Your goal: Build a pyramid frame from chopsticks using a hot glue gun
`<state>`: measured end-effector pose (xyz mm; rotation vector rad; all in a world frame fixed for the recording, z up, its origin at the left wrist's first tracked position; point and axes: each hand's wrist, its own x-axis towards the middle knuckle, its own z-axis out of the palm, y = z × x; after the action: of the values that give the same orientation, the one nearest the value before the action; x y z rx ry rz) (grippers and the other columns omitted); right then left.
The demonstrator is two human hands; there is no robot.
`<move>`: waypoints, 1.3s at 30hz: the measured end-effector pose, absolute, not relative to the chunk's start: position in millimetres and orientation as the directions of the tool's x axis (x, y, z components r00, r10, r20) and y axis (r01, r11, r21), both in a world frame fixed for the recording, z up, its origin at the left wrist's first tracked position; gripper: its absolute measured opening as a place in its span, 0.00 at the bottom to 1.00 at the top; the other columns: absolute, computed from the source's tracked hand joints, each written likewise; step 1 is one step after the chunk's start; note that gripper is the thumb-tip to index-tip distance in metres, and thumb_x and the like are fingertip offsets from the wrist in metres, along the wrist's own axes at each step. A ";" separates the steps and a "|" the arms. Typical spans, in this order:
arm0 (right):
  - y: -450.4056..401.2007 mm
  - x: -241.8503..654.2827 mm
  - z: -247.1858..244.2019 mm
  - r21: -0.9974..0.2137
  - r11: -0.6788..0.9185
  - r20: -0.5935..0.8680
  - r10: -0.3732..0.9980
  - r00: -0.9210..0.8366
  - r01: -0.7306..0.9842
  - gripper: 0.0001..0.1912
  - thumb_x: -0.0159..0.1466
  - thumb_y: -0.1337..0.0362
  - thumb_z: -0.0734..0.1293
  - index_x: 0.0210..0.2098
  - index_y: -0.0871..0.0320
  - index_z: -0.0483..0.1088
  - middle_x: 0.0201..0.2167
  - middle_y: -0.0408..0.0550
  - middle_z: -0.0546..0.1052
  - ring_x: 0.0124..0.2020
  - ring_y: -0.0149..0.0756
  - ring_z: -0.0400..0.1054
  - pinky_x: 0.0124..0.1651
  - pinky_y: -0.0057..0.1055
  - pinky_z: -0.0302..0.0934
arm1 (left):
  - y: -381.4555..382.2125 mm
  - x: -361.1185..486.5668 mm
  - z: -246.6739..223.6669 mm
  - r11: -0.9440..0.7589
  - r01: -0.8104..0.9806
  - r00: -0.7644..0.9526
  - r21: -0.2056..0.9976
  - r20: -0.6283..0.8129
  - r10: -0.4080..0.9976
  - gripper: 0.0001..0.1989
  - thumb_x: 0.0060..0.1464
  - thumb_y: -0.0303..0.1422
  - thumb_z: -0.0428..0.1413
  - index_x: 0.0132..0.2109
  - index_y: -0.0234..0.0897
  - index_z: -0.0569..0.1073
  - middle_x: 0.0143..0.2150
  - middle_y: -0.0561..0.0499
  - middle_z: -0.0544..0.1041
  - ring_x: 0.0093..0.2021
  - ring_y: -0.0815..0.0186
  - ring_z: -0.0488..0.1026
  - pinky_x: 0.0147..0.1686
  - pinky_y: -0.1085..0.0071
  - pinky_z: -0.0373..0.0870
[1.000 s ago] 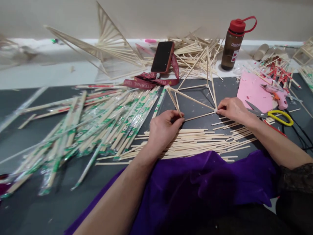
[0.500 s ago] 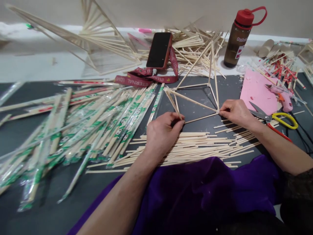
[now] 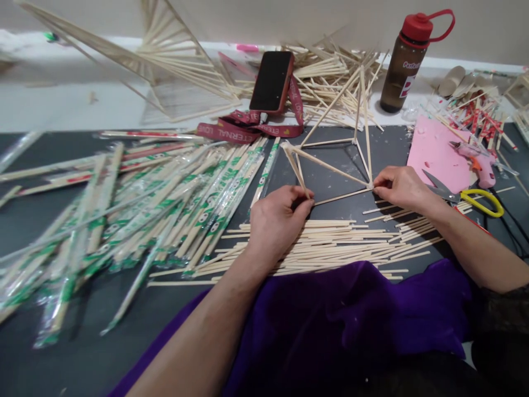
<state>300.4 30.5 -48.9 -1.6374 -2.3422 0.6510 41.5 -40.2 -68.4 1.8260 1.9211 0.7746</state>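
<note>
"Where is the three-dimensional frame of thin, pale wooden sticks (image 3: 328, 166) you are handling?"

"It stands on the dark grey tabletop (image 3: 124, 342) right in front of you, between your hands. Your left hand (image 3: 279, 220) has its thumb and fingertips pinching the lower stick ends at the near left corner."

"And your other side?"

"Your right hand (image 3: 403, 187) has its fingers curled together, tips at the near right corner. Whether they pinch that joint or only press against it, I cannot tell."

"What lies around you?"

"Just on your side of the frame, a layer of loose, pale wooden sticks (image 3: 330, 248), partly under your left hand. To your left, a heap of chopsticks in clear wrappers with green print (image 3: 210, 204). Beside your right forearm, metal scissors with yellow and red handles (image 3: 452, 194); beyond them, a pale pink glue gun (image 3: 485, 171) on a flat pink sheet (image 3: 433, 149)."
</note>
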 end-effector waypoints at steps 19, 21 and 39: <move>25.0 291.8 -49.9 -0.396 0.246 -0.051 0.956 -0.289 0.885 0.08 0.63 0.65 0.69 0.32 0.60 0.81 0.33 0.52 0.81 0.32 0.36 0.73 0.36 0.35 0.60 | -40.7 41.0 -66.7 0.000 0.780 -0.080 0.625 0.099 0.992 0.09 0.58 0.35 0.56 0.40 0.43 0.81 0.44 0.50 0.86 0.47 0.56 0.82 0.52 0.62 0.76; 25.3 291.1 -49.9 -0.400 0.232 -0.054 0.960 -0.276 0.887 0.08 0.63 0.65 0.69 0.31 0.59 0.80 0.32 0.51 0.81 0.32 0.36 0.72 0.35 0.34 0.59 | -40.3 40.9 -67.4 -0.003 0.780 -0.076 0.625 0.101 0.992 0.09 0.57 0.35 0.56 0.40 0.43 0.81 0.44 0.49 0.86 0.46 0.55 0.82 0.51 0.60 0.76; 25.9 290.6 -47.9 -0.384 0.273 -0.042 0.949 -0.313 0.882 0.07 0.63 0.66 0.71 0.30 0.60 0.80 0.31 0.48 0.81 0.32 0.34 0.72 0.34 0.29 0.56 | -39.9 39.5 -67.3 -0.001 0.775 -0.065 0.633 0.081 0.995 0.09 0.57 0.35 0.56 0.40 0.42 0.81 0.45 0.49 0.86 0.48 0.56 0.82 0.53 0.63 0.75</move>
<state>290.6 25.9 -47.9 -1.7105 -2.3437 0.5058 39.5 -39.9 -67.3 1.8237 1.8904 0.7593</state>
